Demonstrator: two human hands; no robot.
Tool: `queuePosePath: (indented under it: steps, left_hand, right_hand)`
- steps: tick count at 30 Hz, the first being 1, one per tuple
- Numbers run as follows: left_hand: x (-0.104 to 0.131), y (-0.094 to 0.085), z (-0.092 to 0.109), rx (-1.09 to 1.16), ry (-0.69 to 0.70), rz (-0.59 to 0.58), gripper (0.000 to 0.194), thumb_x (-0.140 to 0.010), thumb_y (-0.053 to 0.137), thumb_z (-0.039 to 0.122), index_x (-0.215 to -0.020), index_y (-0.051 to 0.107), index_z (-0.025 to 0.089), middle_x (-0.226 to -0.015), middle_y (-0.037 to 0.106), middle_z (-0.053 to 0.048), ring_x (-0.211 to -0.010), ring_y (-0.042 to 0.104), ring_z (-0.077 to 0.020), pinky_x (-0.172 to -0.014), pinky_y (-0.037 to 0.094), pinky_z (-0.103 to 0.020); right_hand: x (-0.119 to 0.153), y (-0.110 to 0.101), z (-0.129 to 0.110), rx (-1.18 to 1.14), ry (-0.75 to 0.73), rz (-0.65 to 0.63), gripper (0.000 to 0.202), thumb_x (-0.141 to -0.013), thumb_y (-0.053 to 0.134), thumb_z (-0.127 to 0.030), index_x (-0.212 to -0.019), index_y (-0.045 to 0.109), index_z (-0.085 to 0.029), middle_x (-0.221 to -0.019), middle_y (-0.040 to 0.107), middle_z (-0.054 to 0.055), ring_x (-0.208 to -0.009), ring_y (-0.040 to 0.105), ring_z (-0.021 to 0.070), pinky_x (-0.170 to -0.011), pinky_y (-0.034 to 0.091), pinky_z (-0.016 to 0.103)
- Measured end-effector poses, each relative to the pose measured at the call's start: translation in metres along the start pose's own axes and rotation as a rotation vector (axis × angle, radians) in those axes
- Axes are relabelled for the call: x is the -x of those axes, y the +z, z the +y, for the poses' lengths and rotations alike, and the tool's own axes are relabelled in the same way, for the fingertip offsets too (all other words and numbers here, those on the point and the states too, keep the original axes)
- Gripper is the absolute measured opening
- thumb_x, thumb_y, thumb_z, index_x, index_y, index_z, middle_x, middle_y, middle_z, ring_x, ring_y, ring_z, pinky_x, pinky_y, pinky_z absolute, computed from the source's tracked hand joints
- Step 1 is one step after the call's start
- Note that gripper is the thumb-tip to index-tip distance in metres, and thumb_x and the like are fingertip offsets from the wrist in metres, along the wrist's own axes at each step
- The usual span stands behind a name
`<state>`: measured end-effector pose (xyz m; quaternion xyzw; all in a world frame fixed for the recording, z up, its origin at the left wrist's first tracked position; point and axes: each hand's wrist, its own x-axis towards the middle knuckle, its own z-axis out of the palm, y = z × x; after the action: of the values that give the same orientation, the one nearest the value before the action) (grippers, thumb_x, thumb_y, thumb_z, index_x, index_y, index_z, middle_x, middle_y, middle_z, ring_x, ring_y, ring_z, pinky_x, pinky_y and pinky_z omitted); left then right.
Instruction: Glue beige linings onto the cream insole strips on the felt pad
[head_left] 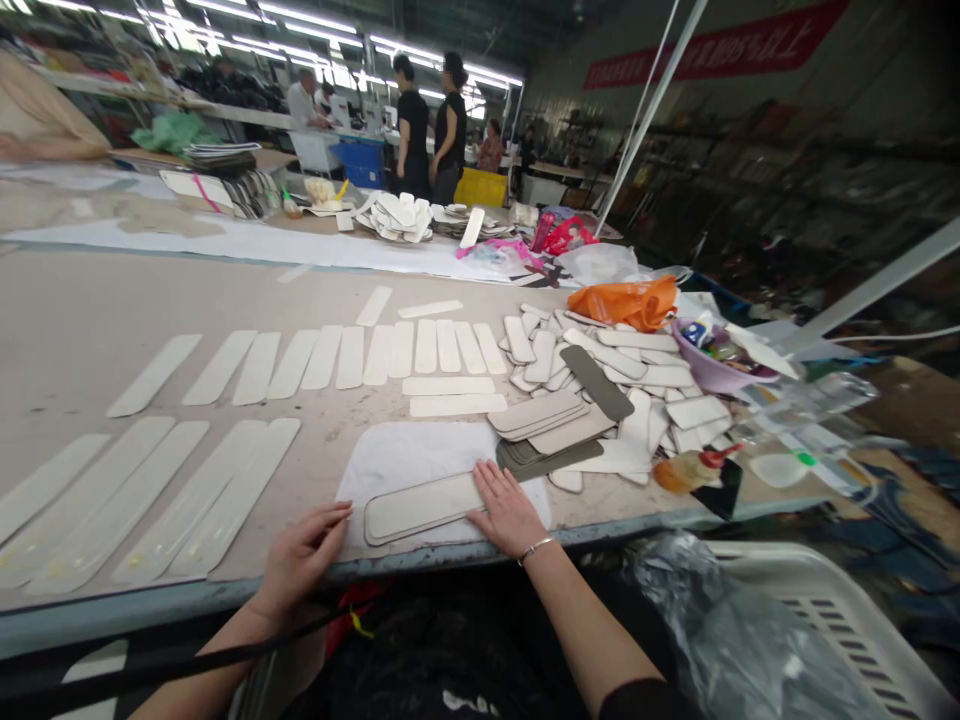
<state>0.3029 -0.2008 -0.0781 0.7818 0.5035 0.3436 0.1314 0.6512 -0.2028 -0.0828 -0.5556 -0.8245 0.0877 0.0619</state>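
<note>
On a white sheet (442, 445) at the table's front edge lies a long pale panel (427, 508) with rounded corners and a thin dark rim; it may be two stacked pieces. My right hand (510, 508), a bracelet at its wrist, presses flat on the panel's right end with fingers stretched. My left hand (306, 550) rests by the left edge of the sheet, fingers loosely bent, thumb apart, nothing visible in it. Just beyond my right hand, a fanned stack of grey panels (544, 415) overlaps a dark grey panel (598, 382).
Rows of pale strips (322, 357) and longer strips (236, 490) lie left and ahead. To the right are a pile of panels (637, 370), an amber glue bottle (682, 472), a purple bowl (712, 365) and an orange bag (630, 303). A white basket (840, 620) stands below.
</note>
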Motion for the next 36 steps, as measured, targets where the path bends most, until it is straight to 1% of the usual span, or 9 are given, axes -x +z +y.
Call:
queuePosePath:
  steps: [2, 4, 8, 11, 14, 23, 26, 30, 36]
  left_hand:
    - [-0.007, -0.002, 0.006, 0.006, -0.020, 0.055, 0.023, -0.086, 0.050, 0.031, -0.096, 0.067, 0.018, -0.101, 0.070, -0.007, -0.095, 0.066, -0.0184, -0.087, 0.054, -0.032]
    - [-0.018, 0.006, 0.022, -0.014, 0.061, -0.011, 0.031, -0.088, 0.046, 0.030, -0.112, 0.061, 0.017, -0.116, 0.064, -0.010, -0.108, 0.060, -0.0192, -0.095, 0.049, -0.033]
    - [-0.041, 0.053, 0.074, -0.129, 0.299, -0.349, 0.053, -0.090, 0.041, 0.038, -0.138, 0.037, 0.014, -0.142, 0.040, -0.014, -0.133, 0.033, -0.0245, -0.106, 0.037, -0.040]
    - [-0.046, 0.086, 0.095, -0.233, 0.317, -0.452, 0.067, -0.087, 0.041, 0.051, -0.139, 0.034, 0.009, -0.145, 0.033, -0.019, -0.136, 0.024, -0.0321, -0.108, 0.028, -0.051]
    - [-0.033, 0.091, 0.085, -0.324, 0.280, -0.443, 0.072, -0.086, 0.039, 0.055, -0.139, 0.033, 0.006, -0.145, 0.031, -0.022, -0.137, 0.022, -0.0340, -0.109, 0.023, -0.053]
    - [0.021, 0.039, 0.014, -0.491, 0.389, -0.321, 0.074, -0.086, 0.041, 0.056, -0.144, 0.021, 0.014, -0.148, 0.030, -0.015, -0.136, 0.028, -0.0268, -0.108, 0.028, -0.039]
    - [0.022, 0.042, 0.009, -0.493, 0.409, -0.308, 0.075, -0.085, 0.041, 0.057, -0.144, 0.023, 0.015, -0.147, 0.031, -0.014, -0.135, 0.030, -0.0270, -0.108, 0.027, -0.040]
    - [0.021, 0.048, 0.005, -0.436, 0.393, -0.308, 0.076, -0.083, 0.043, 0.059, -0.143, 0.027, 0.016, -0.148, 0.029, -0.013, -0.135, 0.030, -0.0278, -0.110, 0.025, -0.041]
    - [0.020, 0.047, -0.007, -0.203, 0.281, -0.331, 0.062, -0.084, 0.048, 0.049, -0.138, 0.039, 0.020, -0.145, 0.036, -0.009, -0.133, 0.033, -0.0259, -0.111, 0.026, -0.041]
  right_hand:
    - [0.000, 0.000, 0.000, -0.001, 0.004, 0.000, 0.071, -0.092, 0.032, -0.056, -0.144, 0.023, -0.010, -0.151, 0.017, 0.009, -0.139, 0.010, 0.0217, -0.114, 0.012, 0.040]
    - [0.000, -0.002, 0.000, 0.003, 0.004, -0.004, 0.071, -0.091, 0.032, -0.056, -0.144, 0.024, -0.009, -0.151, 0.017, 0.008, -0.139, 0.010, 0.0217, -0.114, 0.012, 0.040]
    - [-0.001, -0.003, -0.001, 0.024, 0.001, -0.016, 0.070, -0.091, 0.036, -0.054, -0.144, 0.024, -0.009, -0.150, 0.018, 0.010, -0.139, 0.012, 0.0231, -0.113, 0.014, 0.041]
    - [-0.001, -0.001, -0.002, 0.041, 0.002, -0.021, 0.070, -0.090, 0.038, -0.053, -0.144, 0.024, -0.010, -0.150, 0.019, 0.011, -0.139, 0.013, 0.0235, -0.112, 0.017, 0.042]
    - [-0.001, 0.001, -0.001, 0.053, -0.009, -0.019, 0.071, -0.090, 0.038, -0.053, -0.144, 0.024, -0.010, -0.150, 0.019, 0.011, -0.139, 0.012, 0.0235, -0.112, 0.018, 0.043]
    - [-0.002, 0.002, 0.000, -0.058, 0.016, -0.008, 0.071, -0.089, 0.040, -0.053, -0.144, 0.025, -0.010, -0.150, 0.018, 0.012, -0.139, 0.013, 0.0243, -0.112, 0.013, 0.044]
    - [0.003, 0.004, -0.004, -0.170, 0.167, 0.099, 0.074, -0.086, 0.048, -0.047, -0.144, 0.024, -0.008, -0.149, 0.020, 0.016, -0.137, 0.020, 0.0257, -0.110, 0.022, 0.043]
    - [0.009, 0.005, -0.009, -0.290, 0.512, 0.312, 0.070, -0.083, 0.051, -0.036, -0.142, 0.027, -0.006, -0.132, 0.046, 0.019, -0.122, 0.042, 0.0262, -0.102, 0.035, 0.039]
    - [0.002, -0.002, -0.007, -0.491, 0.717, 0.335, 0.070, -0.069, 0.064, -0.031, -0.133, 0.044, -0.009, -0.094, 0.062, 0.010, -0.089, 0.058, 0.0241, -0.086, 0.045, 0.037]
